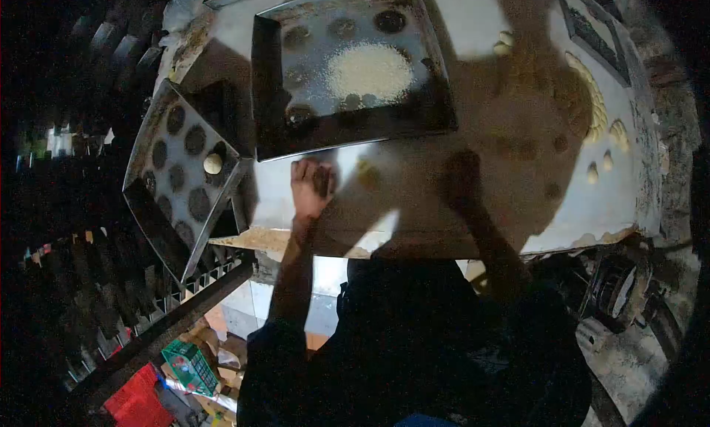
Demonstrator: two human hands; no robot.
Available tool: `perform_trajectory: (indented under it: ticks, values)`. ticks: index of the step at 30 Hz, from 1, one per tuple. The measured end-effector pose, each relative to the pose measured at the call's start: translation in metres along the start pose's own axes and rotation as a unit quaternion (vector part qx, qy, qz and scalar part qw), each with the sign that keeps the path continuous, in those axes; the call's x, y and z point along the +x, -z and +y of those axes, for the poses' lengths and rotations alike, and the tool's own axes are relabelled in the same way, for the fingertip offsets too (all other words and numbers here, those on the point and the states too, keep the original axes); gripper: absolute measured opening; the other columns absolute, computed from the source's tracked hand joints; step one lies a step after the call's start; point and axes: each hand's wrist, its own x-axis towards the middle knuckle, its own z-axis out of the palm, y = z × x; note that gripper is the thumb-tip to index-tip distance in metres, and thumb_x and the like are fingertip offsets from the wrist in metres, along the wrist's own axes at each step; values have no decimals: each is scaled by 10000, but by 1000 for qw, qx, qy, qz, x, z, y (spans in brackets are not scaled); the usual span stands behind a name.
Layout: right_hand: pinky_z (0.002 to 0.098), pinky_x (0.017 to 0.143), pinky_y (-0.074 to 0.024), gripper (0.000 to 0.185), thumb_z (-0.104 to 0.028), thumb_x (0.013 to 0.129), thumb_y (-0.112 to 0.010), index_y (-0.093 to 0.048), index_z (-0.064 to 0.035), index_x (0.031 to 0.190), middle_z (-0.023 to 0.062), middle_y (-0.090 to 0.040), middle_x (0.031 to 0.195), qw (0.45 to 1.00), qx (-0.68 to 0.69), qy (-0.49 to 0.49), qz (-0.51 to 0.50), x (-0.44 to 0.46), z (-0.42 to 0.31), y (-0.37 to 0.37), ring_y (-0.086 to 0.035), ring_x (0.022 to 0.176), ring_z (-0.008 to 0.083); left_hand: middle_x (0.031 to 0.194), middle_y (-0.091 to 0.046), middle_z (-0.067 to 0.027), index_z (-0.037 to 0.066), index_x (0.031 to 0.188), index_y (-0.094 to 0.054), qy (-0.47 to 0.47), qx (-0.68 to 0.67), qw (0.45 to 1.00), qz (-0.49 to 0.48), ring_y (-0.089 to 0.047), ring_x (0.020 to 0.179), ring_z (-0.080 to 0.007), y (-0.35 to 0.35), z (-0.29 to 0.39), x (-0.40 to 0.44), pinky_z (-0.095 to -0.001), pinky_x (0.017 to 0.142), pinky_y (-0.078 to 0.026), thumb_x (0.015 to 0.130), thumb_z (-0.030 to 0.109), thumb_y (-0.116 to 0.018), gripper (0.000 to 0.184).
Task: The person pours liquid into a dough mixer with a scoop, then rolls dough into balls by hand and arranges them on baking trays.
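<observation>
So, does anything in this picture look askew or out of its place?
Yes. The smaller grey, dark-spotted tray at left sits askew, turned at an angle to the larger grey tray beside it. A single pale, round, dough-like ball sits alone in it, looking stray. Shadows may hide more.

White's worn by the table (599, 201), edged in grubby brown. The big tray (318, 42) and small tray (185, 159) are polka-dotted, dark rounds on grey. Cream's shared by the grains (370, 72) and ball (212, 164), while the lump (366, 170) and dough pieces (596, 105) are tinted yellowish. Red's sported by the cloth (139, 401), green by the crate (192, 366).
</observation>
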Motion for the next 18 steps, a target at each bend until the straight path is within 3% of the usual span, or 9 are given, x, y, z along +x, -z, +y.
perform_trajectory:
  ticks: [3,4,5,9,11,12,14,16,18]
  values:
    - [518,1038,-252,465,-236,794,-570,-484,88,1118,280,-472,1176,997,-6,6,-76,-14,-33,-38,-398,1160,437,918,-575,-147,73,874,-593,63,-47,996,-44,-514,883,-352,-19,34,-19,-421,791,-427,734,140,-619,157]
    - [511,1040,-257,463,-237,782,-577,-508,96,1096,279,-494,1166,995,-8,7,-100,-16,-34,-39,-405,1161,439,933,-576,-151,73,898,-593,30,-18,999,-18,-512,906,-354,-25,25,-48,-438,838,-412,747,145,-599,167]
    - [514,1042,-247,468,-237,806,-551,-474,88,1135,276,-473,1188,998,11,44,-45,-15,-17,-30,-396,1170,435,949,-577,-155,73,923,-593,-4,10,1000,9,-510,928,-356,-30,8,-78,-455,886,-397,760,149,-579,180]
    - [526,1051,-209,499,-236,900,-447,-337,54,1290,263,-387,1275,964,88,189,162,-18,38,19,-360,1205,418,869,-549,-153,31,918,-555,14,131,980,-151,-509,918,-324,25,-17,-75,-477,959,-328,761,146,-553,195]
    - [532,1043,-222,465,-213,881,-464,-369,54,1249,267,-409,1243,972,124,149,130,-8,20,20,-376,1185,424,915,-579,-127,36,895,-566,-46,145,988,-2,-520,879,-327,13,-32,-39,-454,814,-415,667,139,-631,259]
    - [538,1034,-235,431,-190,863,-482,-402,55,1207,270,-432,1211,977,156,105,100,-1,0,19,-392,1165,429,940,-584,-129,46,909,-587,58,53,997,-17,-531,907,-313,-2,-31,-25,-420,801,-444,623,143,-670,313]
    - [551,1016,-261,363,-145,826,-517,-467,57,1124,277,-477,1148,976,210,21,46,15,-32,21,-424,1126,441,955,-578,-135,59,934,-601,217,-145,959,108,-534,924,-313,-27,-4,-20,-403,821,-447,609,153,-670,346]
    - [557,1008,-274,330,-122,808,-534,-499,58,1083,280,-499,1116,974,226,-10,25,18,-23,33,-440,1106,446,999,-571,-139,58,988,-590,344,-378,847,148,-528,950,-315,-39,23,-26,-382,837,-444,622,138,-662,381]
    - [541,979,-310,319,-145,806,-550,-510,43,1061,256,-513,1080,954,296,-1,-44,-6,-5,51,-463,1064,418,1085,-544,-140,37,1083,-555,252,-152,956,12,-488,1035,-306,-22,51,-50,-362,898,-404,753,148,-620,354]
